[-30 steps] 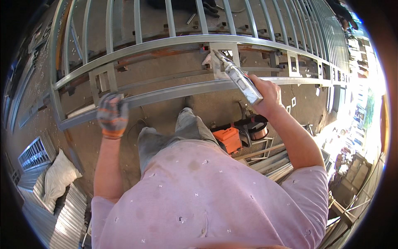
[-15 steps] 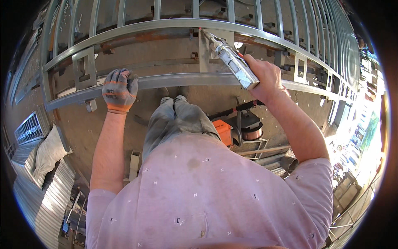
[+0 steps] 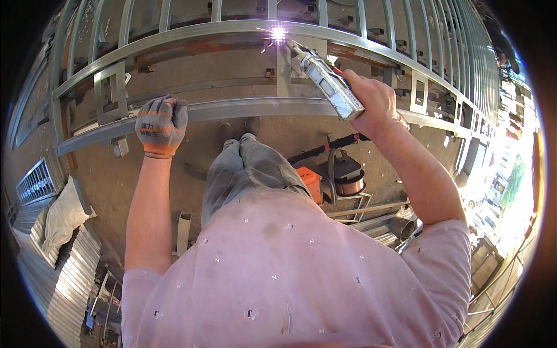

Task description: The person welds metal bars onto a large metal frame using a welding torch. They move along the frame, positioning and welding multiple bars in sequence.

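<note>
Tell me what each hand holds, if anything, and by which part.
The right hand holds the welding gun by its rear part, away from the nozzle. The gloved left hand is curled at the near metal rail; whether it grips cannot be told.

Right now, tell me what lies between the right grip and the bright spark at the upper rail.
In the head view, the silver welding tool spans that stretch: its body leaves the right grip and its narrow nozzle points at the bright spark.
</note>
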Action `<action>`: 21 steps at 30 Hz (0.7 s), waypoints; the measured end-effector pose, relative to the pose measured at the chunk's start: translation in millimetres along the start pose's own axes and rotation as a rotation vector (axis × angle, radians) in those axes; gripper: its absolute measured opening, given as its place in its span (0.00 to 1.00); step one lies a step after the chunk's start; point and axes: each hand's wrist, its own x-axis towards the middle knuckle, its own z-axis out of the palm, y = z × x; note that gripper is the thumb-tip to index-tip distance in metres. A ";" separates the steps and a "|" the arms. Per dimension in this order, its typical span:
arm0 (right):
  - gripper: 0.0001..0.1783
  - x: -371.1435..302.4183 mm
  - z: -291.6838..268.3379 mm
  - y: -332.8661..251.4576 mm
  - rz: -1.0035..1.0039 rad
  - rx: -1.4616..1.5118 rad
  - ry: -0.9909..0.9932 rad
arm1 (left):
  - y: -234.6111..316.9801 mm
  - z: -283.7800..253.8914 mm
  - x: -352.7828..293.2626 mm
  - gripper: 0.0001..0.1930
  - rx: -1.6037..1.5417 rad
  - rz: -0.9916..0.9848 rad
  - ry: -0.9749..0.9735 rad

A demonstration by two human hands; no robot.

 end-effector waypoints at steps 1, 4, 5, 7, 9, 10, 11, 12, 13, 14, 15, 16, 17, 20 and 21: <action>0.20 -2.2 0.3 -0.9 0.004 -0.002 -0.006 | 0.9 -1.0 -0.8 0.09 0.021 0.001 -0.016; 0.19 -3.0 1.4 -2.4 0.003 0.004 0.010 | 1.3 -0.5 0.3 0.09 -0.013 0.001 0.001; 0.19 -3.7 1.8 -3.2 0.004 0.002 0.016 | 0.9 0.0 0.7 0.09 -0.018 0.006 0.008; 0.19 -4.0 2.8 -4.5 0.016 0.004 0.017 | 0.9 0.0 0.3 0.09 -0.028 0.016 0.018; 0.19 -5.0 3.2 -5.6 0.025 0.002 0.018 | 0.1 0.4 0.1 0.09 -0.042 0.020 0.019; 0.20 -5.6 3.3 -6.0 0.031 -0.001 0.016 | 0.0 0.6 -0.2 0.09 -0.050 0.020 0.016; 0.20 -6.1 3.4 -6.3 0.035 -0.005 0.014 | -0.1 1.0 -0.3 0.09 -0.053 0.023 0.020; 0.20 -5.9 3.6 -6.9 0.030 -0.004 0.021 | -0.6 0.7 -0.6 0.09 -0.056 0.024 0.021; 0.21 -5.6 3.6 -7.0 0.025 -0.003 0.028 | -0.6 0.6 -0.9 0.09 -0.059 0.018 0.016; 0.21 -5.7 3.7 -7.6 0.033 -0.005 0.021 | -0.7 0.7 -1.0 0.09 -0.053 0.025 0.019; 0.21 -6.1 3.7 -8.4 0.025 0.002 0.036 | -0.9 0.9 -1.0 0.09 -0.047 0.026 0.017; 0.21 -6.7 3.3 -8.7 0.030 0.006 0.036 | -0.8 0.9 -1.2 0.09 -0.042 0.026 0.014; 0.21 -7.2 3.0 -9.2 0.036 0.010 0.037 | -0.9 0.7 -1.4 0.09 -0.043 0.029 0.017; 0.20 -8.9 2.1 -10.1 0.043 0.005 0.042 | -1.9 1.0 -1.2 0.09 -0.049 0.035 0.026; 0.20 -9.6 2.2 -10.3 0.041 0.006 0.048 | -2.1 1.2 -1.2 0.09 -0.052 0.035 0.027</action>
